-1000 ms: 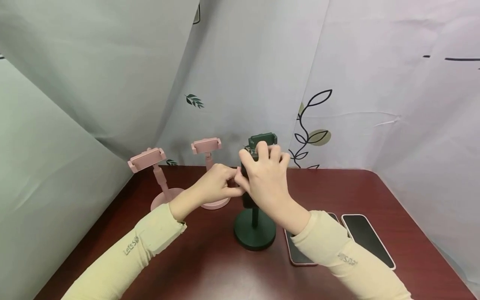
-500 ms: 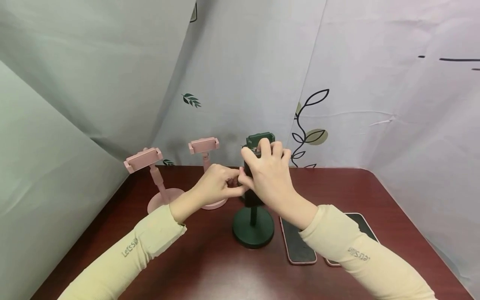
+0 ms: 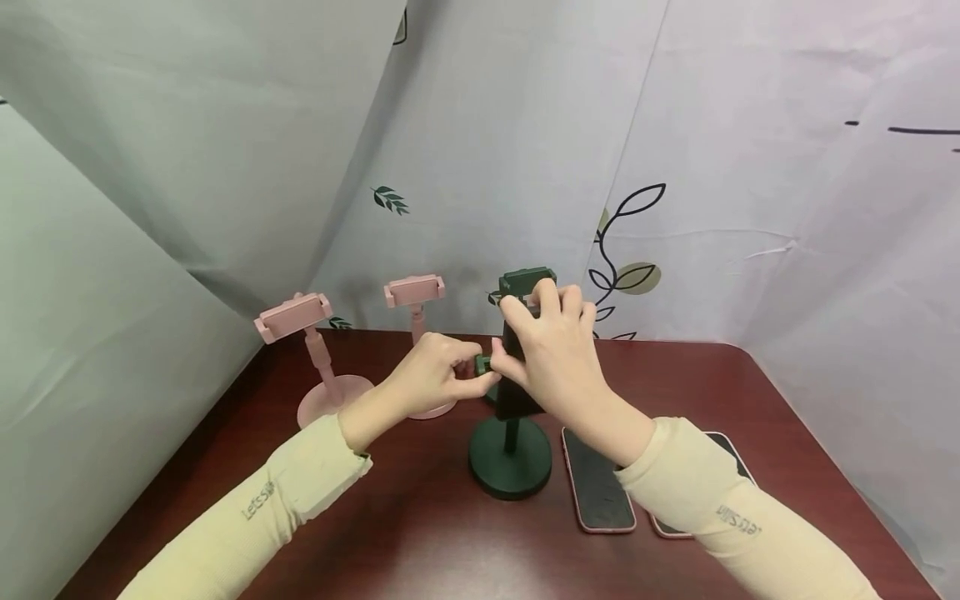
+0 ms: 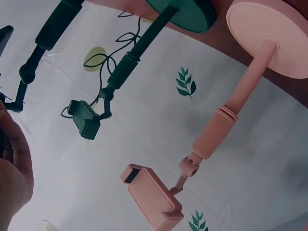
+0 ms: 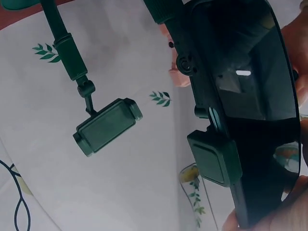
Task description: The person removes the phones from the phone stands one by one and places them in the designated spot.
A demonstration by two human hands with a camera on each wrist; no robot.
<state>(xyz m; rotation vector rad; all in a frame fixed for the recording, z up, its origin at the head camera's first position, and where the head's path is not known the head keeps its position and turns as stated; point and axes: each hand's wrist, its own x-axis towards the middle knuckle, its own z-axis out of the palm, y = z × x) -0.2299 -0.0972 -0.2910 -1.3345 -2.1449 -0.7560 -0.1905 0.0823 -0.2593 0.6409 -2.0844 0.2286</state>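
Observation:
In the head view my right hand grips a black phone from above, its fingers bent over the top edge. My left hand pinches the dark green clamp of a phone stand. That stand's round base rests on the table below the phone. The right wrist view shows the phone with a green clamp end against its side edge; whether the other end touches the phone is hidden. At the left edge of the left wrist view a hand shows partly.
A second green stand stands behind. Two pink phone stands, one far left and one nearer, stand left of it. At the right lie two phones, one pink-rimmed and one partly under my sleeve.
My right hand and the phone have shifted a little to the right, away from the left fingers. The green clamp now shows between the two hands. My left hand stays nearly in place.

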